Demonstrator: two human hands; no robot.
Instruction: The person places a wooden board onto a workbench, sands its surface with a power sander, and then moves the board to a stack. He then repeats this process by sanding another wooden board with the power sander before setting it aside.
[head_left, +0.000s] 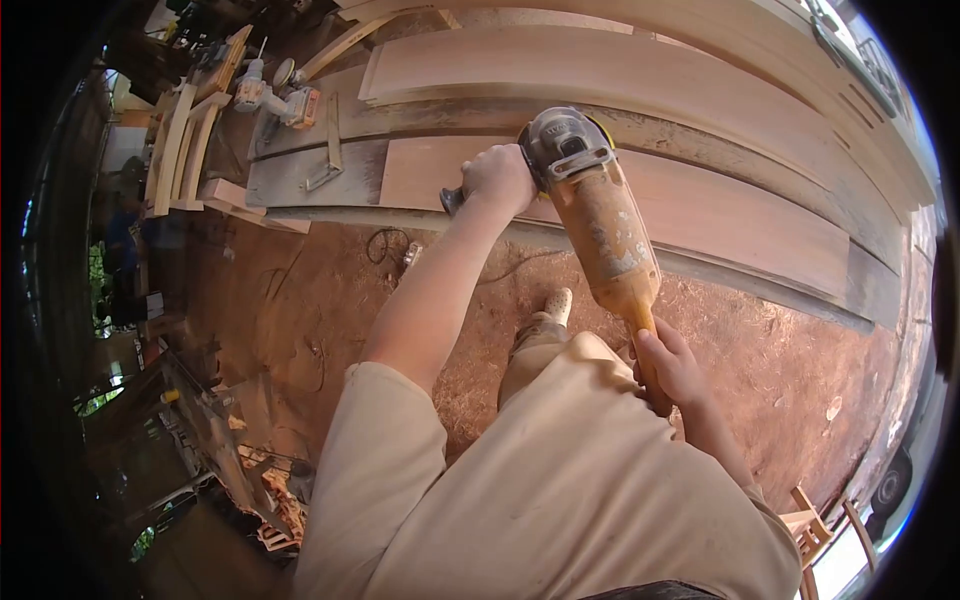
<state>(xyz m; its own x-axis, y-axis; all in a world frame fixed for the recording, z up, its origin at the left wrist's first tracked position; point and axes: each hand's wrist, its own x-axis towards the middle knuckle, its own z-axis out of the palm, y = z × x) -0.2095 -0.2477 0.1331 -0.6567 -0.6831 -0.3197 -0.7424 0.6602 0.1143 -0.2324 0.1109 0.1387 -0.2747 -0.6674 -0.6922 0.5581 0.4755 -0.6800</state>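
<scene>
A dusty yellow angle grinder [604, 225] is held over a long pale wooden board [720, 202], its head at the top and its handle toward my body. My left hand [499, 180] is closed round the side handle next to the grinder's head. Lower down, my right hand [668, 362] wraps round the rear handle. The grinder's disc is mostly hidden beneath the head, and I cannot tell whether it touches the board. The board lies on darker, dusty planks [318, 178].
A cordless drill [292, 104] and a metal square [334, 150] lie at the upper left. Wooden frame pieces [178, 150] stand at the left. More long boards [600, 72] extend across the top. A cable [520, 266] runs over the earth floor [330, 290].
</scene>
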